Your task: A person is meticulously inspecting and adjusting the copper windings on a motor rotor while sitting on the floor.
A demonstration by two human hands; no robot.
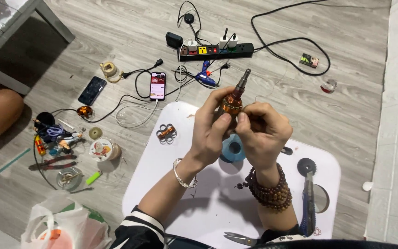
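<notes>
left hand (212, 127): closed around the lower part of a copper-wound motor armature with a grey steel shaft (234, 100), fingers wrapped over its left side, thumb pressed near the copper band; a silver bangle sits on the wrist.
right hand (262, 131): curled shut, fingertips pinching at the right side of the same armature just below the copper band; whether it also grips a fine wire I cannot tell. Brown bead bracelets ring the wrist.
armature position: held in the air between the 2 hands, above the far part of the white rounded surface (176, 184), not resting on it.
long axis: runs from the palms up and away, tilted slightly right, the bare shaft tip pointing to the far side, toward the black power strip (215, 49) on the wooden floor.
nearer hand: both touch it; the left carries more of the body, the right works only at its side.
below the hands: a blue tape roll (232, 150) lies on the surface, partly hidden by them.
left on the surface: a small black-and-copper winding piece (166, 133), well apart from the hands.
right on the surface: a blue-handled cutter (307, 203) beside a dark toothed disc (306, 166).
near edge: steel scissors (238, 239).
far floor: a blue glue gun (205, 74) and a lit phone (157, 85).
</notes>
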